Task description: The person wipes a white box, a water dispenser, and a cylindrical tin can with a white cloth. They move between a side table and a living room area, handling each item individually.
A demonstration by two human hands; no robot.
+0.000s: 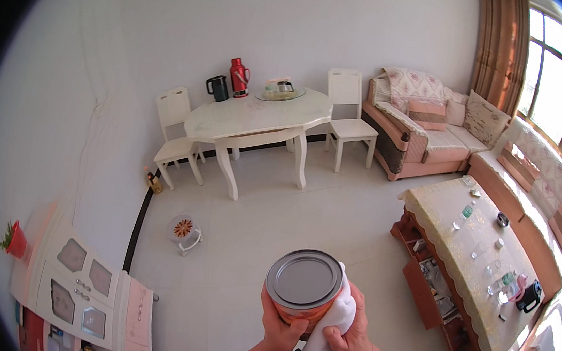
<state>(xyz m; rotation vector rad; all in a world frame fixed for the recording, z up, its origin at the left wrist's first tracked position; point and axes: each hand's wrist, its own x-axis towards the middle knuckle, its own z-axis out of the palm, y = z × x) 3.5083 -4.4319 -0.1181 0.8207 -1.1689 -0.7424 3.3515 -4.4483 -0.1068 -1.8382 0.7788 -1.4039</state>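
Observation:
Close before me, I hold up a round tin can with a grey lid and an orange-red side. My left hand grips the can's left side, its thumb across the front. On the other side my right hand presses a folded white cloth against the can. The cloth hangs down below the fingers. The can's far side and its base are mostly hidden by the hands and cloth.
A coffee table with bottles and cups stands at right, its drawer pulled out. Ahead are a white dining table, chairs, and a sofa. A small stool and a white cabinet are at left.

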